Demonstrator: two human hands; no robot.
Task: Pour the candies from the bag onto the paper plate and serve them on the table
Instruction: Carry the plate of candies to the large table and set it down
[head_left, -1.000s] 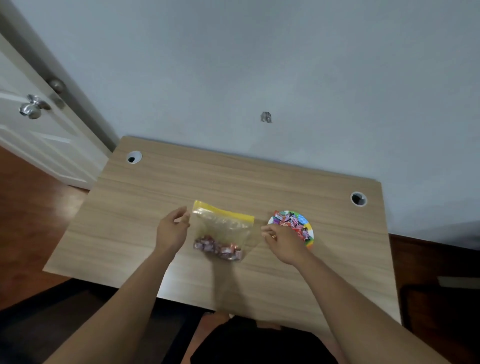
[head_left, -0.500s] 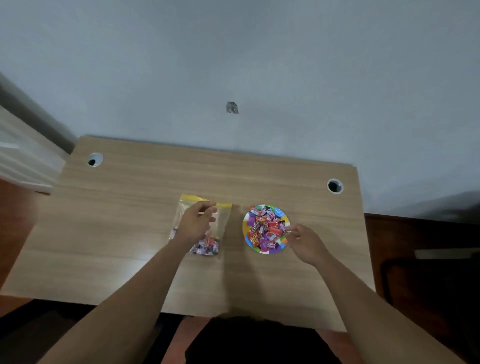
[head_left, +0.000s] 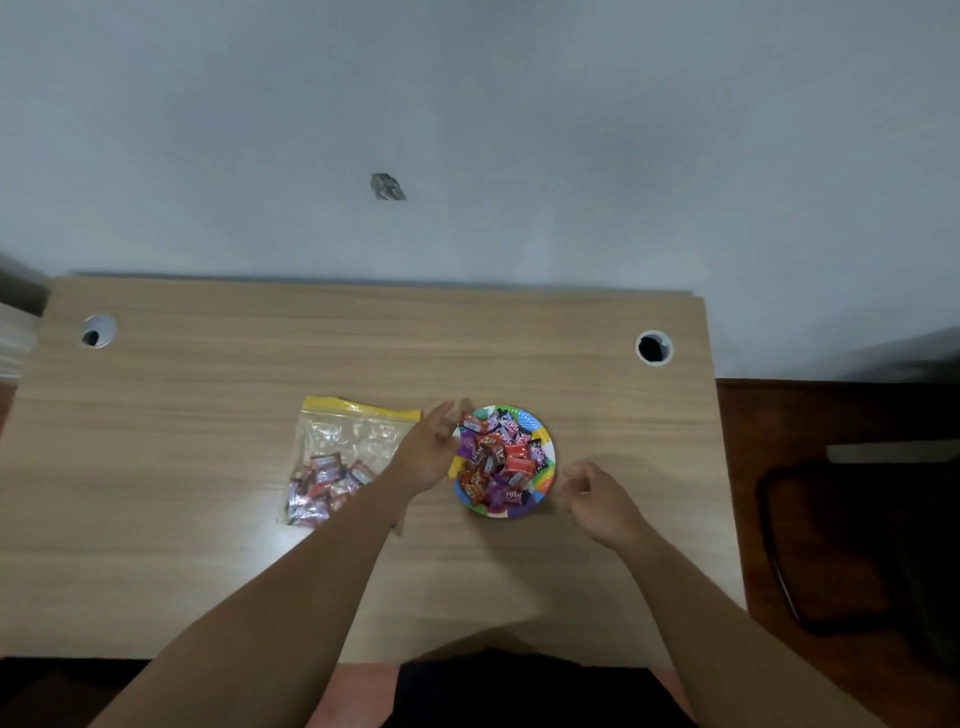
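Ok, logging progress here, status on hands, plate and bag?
Left hand open at paper plate edge, right hand empty beside it. Candies piled on plate. Bag flat, some left inside.

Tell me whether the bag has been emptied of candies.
No, the bag lies flat on the table with a cluster of wrapped candies inside its lower end, beside the filled paper plate.

The wooden desk (head_left: 208, 545) has two round cable holes, far left (head_left: 98, 330) and far right (head_left: 654, 347). Behind is a grey wall (head_left: 571, 130) bearing a small dark mark (head_left: 387, 187). Dark floor (head_left: 831, 415) lies right.
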